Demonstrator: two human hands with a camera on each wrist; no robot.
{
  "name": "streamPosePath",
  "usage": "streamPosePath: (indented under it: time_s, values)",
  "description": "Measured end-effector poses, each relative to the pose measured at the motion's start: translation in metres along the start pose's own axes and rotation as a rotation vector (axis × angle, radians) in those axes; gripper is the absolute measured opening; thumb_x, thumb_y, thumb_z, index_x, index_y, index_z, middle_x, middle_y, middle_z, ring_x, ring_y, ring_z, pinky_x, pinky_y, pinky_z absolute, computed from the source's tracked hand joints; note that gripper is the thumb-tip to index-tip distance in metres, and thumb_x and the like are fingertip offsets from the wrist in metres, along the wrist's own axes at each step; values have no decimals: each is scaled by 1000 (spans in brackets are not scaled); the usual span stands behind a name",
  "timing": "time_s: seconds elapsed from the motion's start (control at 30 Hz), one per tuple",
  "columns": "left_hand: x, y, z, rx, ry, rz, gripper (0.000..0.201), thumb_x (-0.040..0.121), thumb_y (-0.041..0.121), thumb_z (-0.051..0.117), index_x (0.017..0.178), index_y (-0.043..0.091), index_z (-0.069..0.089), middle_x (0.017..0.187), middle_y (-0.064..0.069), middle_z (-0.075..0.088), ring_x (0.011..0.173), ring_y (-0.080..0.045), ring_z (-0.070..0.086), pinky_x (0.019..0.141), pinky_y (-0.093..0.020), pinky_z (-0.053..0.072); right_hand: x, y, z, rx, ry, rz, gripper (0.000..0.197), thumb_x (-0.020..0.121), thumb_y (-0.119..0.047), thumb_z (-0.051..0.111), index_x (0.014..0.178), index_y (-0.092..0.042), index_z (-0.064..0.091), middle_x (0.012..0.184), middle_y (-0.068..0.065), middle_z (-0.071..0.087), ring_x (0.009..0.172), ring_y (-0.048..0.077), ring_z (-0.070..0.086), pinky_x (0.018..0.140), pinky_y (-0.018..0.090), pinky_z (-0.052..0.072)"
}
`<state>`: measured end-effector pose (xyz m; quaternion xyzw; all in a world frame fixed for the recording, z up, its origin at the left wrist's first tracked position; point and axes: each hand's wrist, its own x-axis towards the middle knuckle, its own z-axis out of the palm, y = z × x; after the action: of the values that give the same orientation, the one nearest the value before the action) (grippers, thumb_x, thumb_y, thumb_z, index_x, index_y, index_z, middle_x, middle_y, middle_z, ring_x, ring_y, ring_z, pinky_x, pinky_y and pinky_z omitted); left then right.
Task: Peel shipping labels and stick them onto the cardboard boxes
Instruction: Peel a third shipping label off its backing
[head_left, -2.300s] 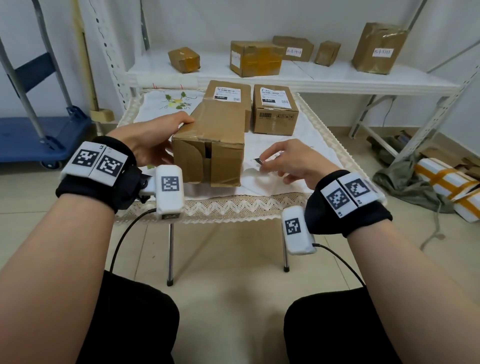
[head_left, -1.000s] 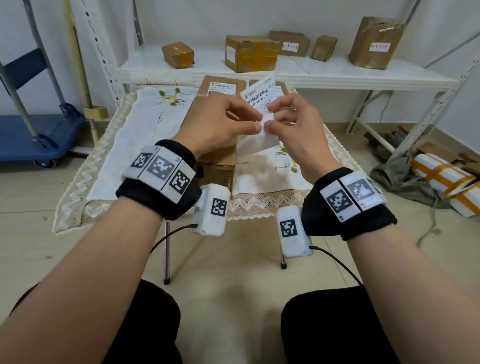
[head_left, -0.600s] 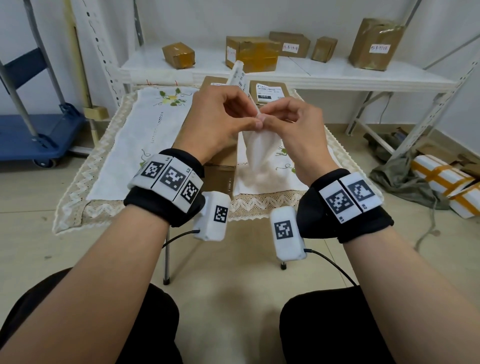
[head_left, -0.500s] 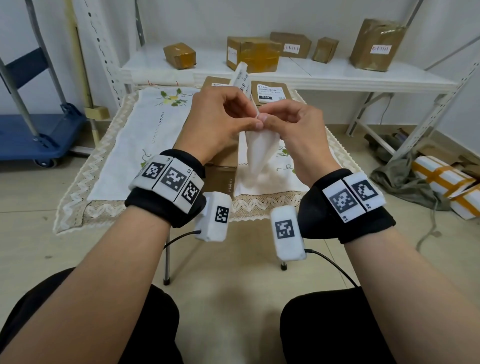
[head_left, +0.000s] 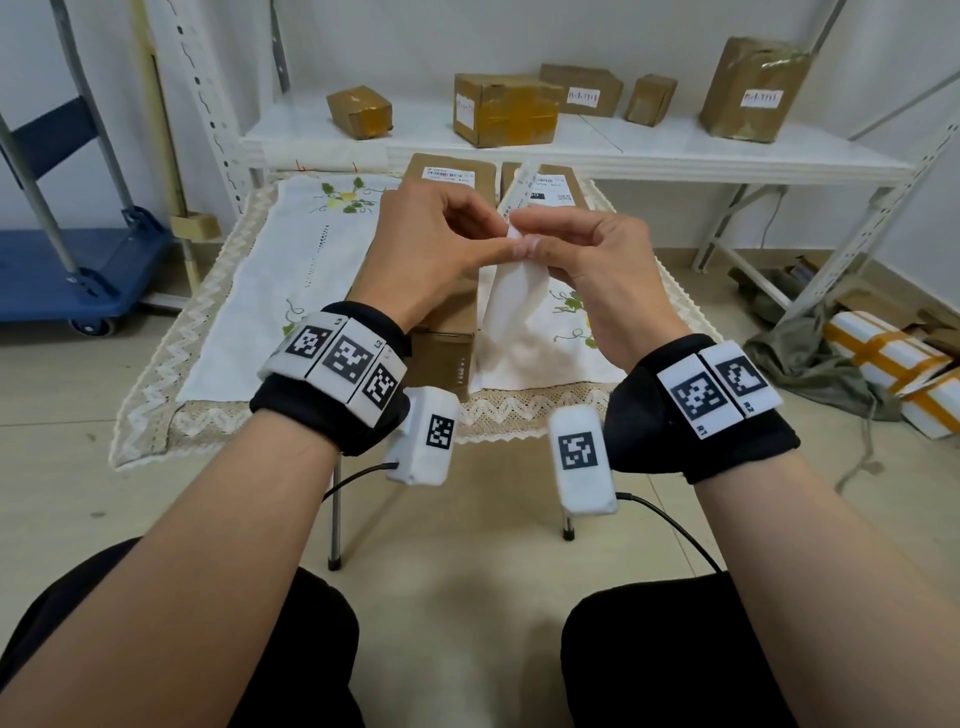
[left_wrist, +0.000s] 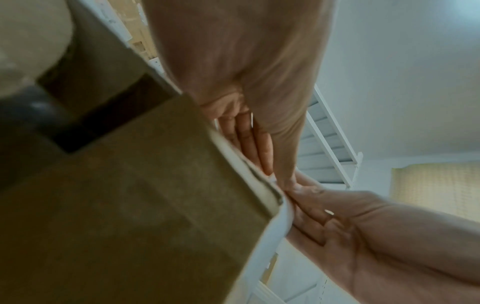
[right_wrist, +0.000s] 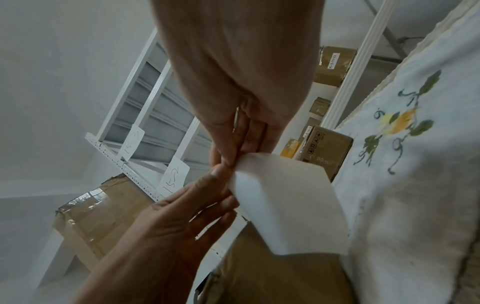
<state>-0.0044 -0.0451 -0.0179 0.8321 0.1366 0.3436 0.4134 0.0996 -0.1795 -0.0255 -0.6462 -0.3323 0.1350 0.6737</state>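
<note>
**Peeling label off backing, mid-air over table**

L hand (head_left: 436, 244) + R hand (head_left: 587, 260) meet fingertip to fingertip above the table (head_left: 249, 291), both pinching the shipping label (head_left: 511, 200) at its near corner. L thumb/index clamp the printed sticker edge, which stands up toward 12 o'clock; R fingers clamp the white backing sheet (head_left: 511, 301), which droops toward 6 o'clock. Peel looks just begun: split visible only at the pinch, rest hidden behind hands.

Progress, judged from boxes: two cardboard boxes at 12 o'clock on table, rear left box (head_left: 449, 169) and rear right box (head_left: 550, 189), already carry labels. Long box (head_left: 441, 322) below L hand, running 12–6 o'clock, shows no label on the visible faces; prob. next target. Shelf boxes (head_left: 504, 106) behind table have small tags; cannot tell if they're part of the job.

Left: finish peel, drop backing, stick + smooth label on long box.
</note>
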Motion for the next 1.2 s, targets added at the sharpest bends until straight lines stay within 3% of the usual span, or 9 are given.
streamPosePath:
  time_s: [0.13, 0.3, 0.4, 0.53, 0.6, 0.8, 0.93, 1.1, 1.2]
  values:
    - [-2, -2, -1, -4, -23, -10, 21, 75, 29, 90, 88, 15, 81, 83, 7, 76, 76, -3, 72, 71, -16, 56, -1, 0, 1, -7, 1, -5, 18, 84, 7, 74, 86, -11, 76, 85, 8, 77, 85, 22, 70, 94, 42, 57]
    - [-4, -3, -1, -33, -38, -39, 9, 80, 23, 85, 88, 22, 82, 80, 7, 77, 74, -7, 74, 71, -23, 60, 1, 1, 4, -18, 26, -4, 17, 84, 5, 76, 85, -11, 70, 87, 21, 70, 85, 26, 66, 97, 53, 54]
    - [-3, -5, -1, -57, -38, -49, 5, 83, 23, 83, 87, 22, 81, 80, 5, 78, 74, -11, 75, 73, -29, 62, 2, 1, 5, -39, 26, -15, 19, 84, 2, 78, 85, -14, 68, 84, 14, 68, 85, 25, 64, 92, 48, 56]
    - [-2, -6, 2, -94, -23, -82, 3, 84, 26, 82, 85, 24, 81, 79, 4, 78, 76, -13, 75, 71, -28, 60, 3, 3, 8, -78, 21, -43, 21, 83, 0, 79, 84, -15, 63, 75, -2, 59, 77, 12, 57, 69, 17, 48]
    - [-1, -6, 2, -112, -9, -107, 1, 85, 22, 81, 86, 23, 80, 81, 4, 77, 76, -12, 75, 72, -27, 61, 3, 3, 8, -99, 26, -41, 21, 84, 2, 75, 82, -16, 63, 76, -3, 58, 74, 9, 55, 66, 13, 45]
    - [-1, -3, 6, -127, 16, -129, 8, 88, 21, 78, 83, 27, 76, 81, 4, 77, 76, -11, 75, 72, -23, 61, 2, 3, 8, -67, 89, 23, 19, 85, -8, 79, 87, -15, 61, 76, 0, 61, 71, 8, 58, 61, 10, 44]
    - [-1, -1, 5, -189, 29, -135, 3, 89, 15, 76, 89, 19, 76, 83, -3, 78, 76, -15, 75, 70, -21, 59, 1, 4, 5, -68, 10, 91, 24, 85, -20, 83, 101, -6, 72, 93, 16, 75, 74, 10, 67, 66, 18, 49]
    - [-2, -3, 4, -225, -18, -141, 8, 91, 14, 75, 85, 20, 76, 80, -7, 77, 70, -12, 71, 69, -24, 59, 1, 3, 4, -105, -32, 95, 8, 89, -15, 78, 88, -9, 72, 84, 4, 69, 70, 6, 61, 63, 11, 46]
    - [-1, -5, 2, -249, -37, -169, 10, 92, 13, 74, 85, 20, 75, 79, -5, 76, 71, -12, 71, 72, -24, 60, 1, 2, 3, -132, -13, 116, 18, 89, -15, 77, 77, -15, 63, 83, 3, 67, 75, 11, 60, 68, 17, 44]
